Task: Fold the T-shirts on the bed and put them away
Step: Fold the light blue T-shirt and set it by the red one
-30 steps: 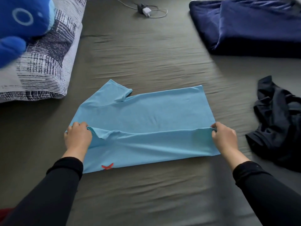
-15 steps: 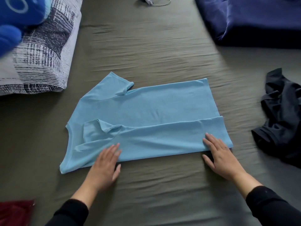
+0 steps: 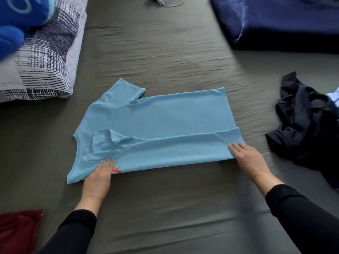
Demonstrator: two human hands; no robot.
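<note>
A light blue T-shirt (image 3: 161,121) lies flat on the grey-green bed sheet (image 3: 165,208), neck to the left, hem to the right. Its near long side is folded up over the body, with the near sleeve tucked on top. My left hand (image 3: 99,177) lies flat on the near left edge beside a small red mark. My right hand (image 3: 247,156) presses with straight fingers on the near right corner of the fold. A crumpled black T-shirt (image 3: 304,123) lies at the right. A dark red garment (image 3: 18,230) shows at the bottom left corner.
A patterned pillow (image 3: 47,57) with a blue plush toy (image 3: 20,17) sits at the top left. A navy folded blanket (image 3: 286,22) fills the top right. A white charger and cable (image 3: 165,0) lie at the far edge.
Both hands let go of the pinched side of the blue shirt after laying it over the body. They now rest flat on the fold, the left one slid further onto the fabric.
</note>
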